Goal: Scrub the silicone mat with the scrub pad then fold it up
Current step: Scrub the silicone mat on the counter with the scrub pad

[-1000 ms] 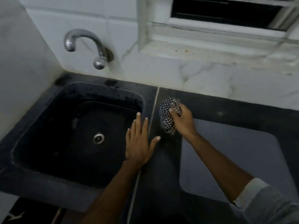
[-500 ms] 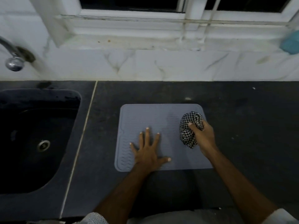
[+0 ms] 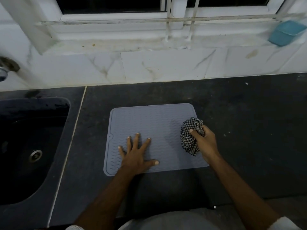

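Observation:
A grey ribbed silicone mat (image 3: 149, 123) lies flat on the dark counter, just right of the sink. My left hand (image 3: 137, 155) presses flat on the mat's near-left part with fingers spread. My right hand (image 3: 205, 143) grips a bunched black-and-white checked scrub pad (image 3: 189, 138) and holds it down on the mat's right edge. My right wrist covers the mat's near-right corner.
A black sink (image 3: 25, 146) with a round drain (image 3: 35, 155) lies to the left, a tap base (image 3: 6, 67) on the wall above it. White marble tiles and a window sill run along the back. A blue container (image 3: 287, 33) sits on the sill at the right.
One second ago both hands were beside the sink; the view swung right and they came onto the mat. Since half a second ago the hands have hardly moved.

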`<control>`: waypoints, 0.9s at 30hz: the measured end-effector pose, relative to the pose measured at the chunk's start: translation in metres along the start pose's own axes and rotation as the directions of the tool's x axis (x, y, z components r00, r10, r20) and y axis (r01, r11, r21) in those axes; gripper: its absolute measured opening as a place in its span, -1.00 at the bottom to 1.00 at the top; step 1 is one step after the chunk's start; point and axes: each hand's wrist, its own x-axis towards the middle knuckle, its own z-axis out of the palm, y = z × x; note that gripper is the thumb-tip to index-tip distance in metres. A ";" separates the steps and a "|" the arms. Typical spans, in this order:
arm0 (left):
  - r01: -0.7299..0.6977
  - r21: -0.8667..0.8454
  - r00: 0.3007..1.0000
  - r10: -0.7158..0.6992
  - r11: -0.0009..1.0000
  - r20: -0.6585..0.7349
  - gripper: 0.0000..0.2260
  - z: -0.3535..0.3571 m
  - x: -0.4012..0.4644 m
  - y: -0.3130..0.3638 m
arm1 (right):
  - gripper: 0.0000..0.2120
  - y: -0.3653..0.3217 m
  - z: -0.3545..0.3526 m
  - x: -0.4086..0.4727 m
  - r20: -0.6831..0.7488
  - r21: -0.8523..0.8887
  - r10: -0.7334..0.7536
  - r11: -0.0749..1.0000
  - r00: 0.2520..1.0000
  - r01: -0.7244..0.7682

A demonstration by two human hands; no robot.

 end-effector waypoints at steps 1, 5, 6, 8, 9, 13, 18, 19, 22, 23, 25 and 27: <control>-0.001 0.001 1.000 0.001 1.000 0.001 -0.10 0.000 0.000 -0.001 | -0.78 0.000 0.000 0.001 0.002 0.010 0.003 1.000 1.000 -0.003; 0.005 0.002 1.000 -0.005 1.000 0.003 -0.10 -0.002 -0.002 0.002 | -0.81 -0.003 -0.001 0.009 0.002 0.022 0.010 1.000 1.000 -0.010; 0.005 0.000 1.000 -0.005 1.000 0.002 -0.10 -0.003 -0.002 0.003 | -0.82 -0.002 -0.002 0.012 0.003 0.021 0.011 1.000 1.000 -0.011; 0.001 -0.008 1.000 -0.001 1.000 0.008 -0.10 -0.004 -0.003 0.003 | -0.82 -0.003 -0.003 0.018 0.002 0.025 0.020 0.999 1.000 -0.020; -0.002 -0.008 1.000 0.002 1.000 0.010 -0.09 -0.005 -0.004 0.003 | -0.82 -0.003 -0.004 0.022 -0.001 0.033 0.027 0.999 1.000 -0.027; -0.028 0.004 0.999 0.028 1.000 -0.047 -0.08 -0.011 -0.002 0.008 | -0.80 -0.009 -0.003 0.046 -0.003 0.060 0.097 0.993 0.995 -0.097; -0.018 0.024 0.996 0.020 1.000 -0.086 -0.03 -0.036 0.026 0.028 | -0.64 -0.031 0.016 0.083 0.030 -0.080 0.010 0.997 0.999 -0.008; -0.021 0.035 0.998 0.023 0.999 -0.063 0.00 -0.042 0.035 0.031 | -0.64 -0.035 0.022 0.090 0.047 -0.189 -0.087 0.977 0.995 0.095; -0.009 0.041 0.998 0.006 0.999 0.063 0.09 -0.057 0.060 0.035 | -0.65 -0.042 0.038 0.112 0.232 -0.511 -0.434 0.707 0.871 0.489; 0.000 0.056 0.993 -0.006 0.998 0.118 0.11 -0.058 0.067 0.036 | -0.64 -0.042 0.043 0.118 0.341 -0.570 -0.478 0.580 0.809 0.583; 0.018 0.085 0.976 -0.036 0.996 0.214 0.14 -0.055 0.074 0.036 | -0.61 -0.037 0.051 0.129 0.567 -0.648 -0.415 0.308 0.712 0.696; 0.043 0.106 0.963 -0.069 0.993 0.259 0.15 -0.050 0.077 0.036 | -0.59 -0.024 0.057 0.133 0.704 -0.667 -0.279 0.056 0.653 0.743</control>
